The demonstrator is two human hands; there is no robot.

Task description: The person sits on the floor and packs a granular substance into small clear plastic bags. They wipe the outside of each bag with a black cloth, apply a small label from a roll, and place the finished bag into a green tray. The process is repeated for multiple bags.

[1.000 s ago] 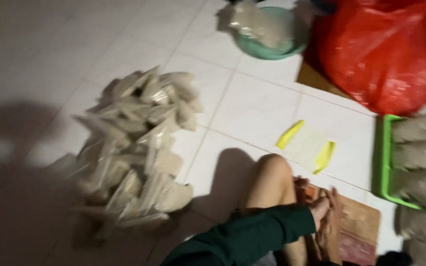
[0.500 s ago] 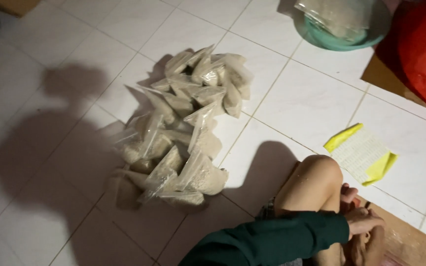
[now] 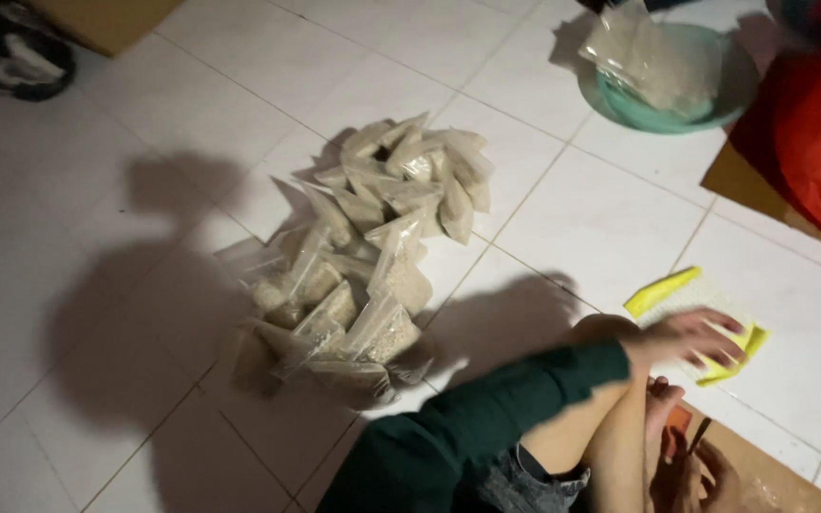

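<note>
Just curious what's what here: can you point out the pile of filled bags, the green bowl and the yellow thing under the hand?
Bag pile [image 3: 372, 256], head view: middle of the heap.
Green bowl [image 3: 662, 119], head view: front rim.
Yellow thing [image 3: 662, 290], head view: its left strip.

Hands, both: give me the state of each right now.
Left hand: fingers spread open, resting on the yellow-edged bag stack.
Right hand: low by the knee, partly hidden; cannot be told.
</note>
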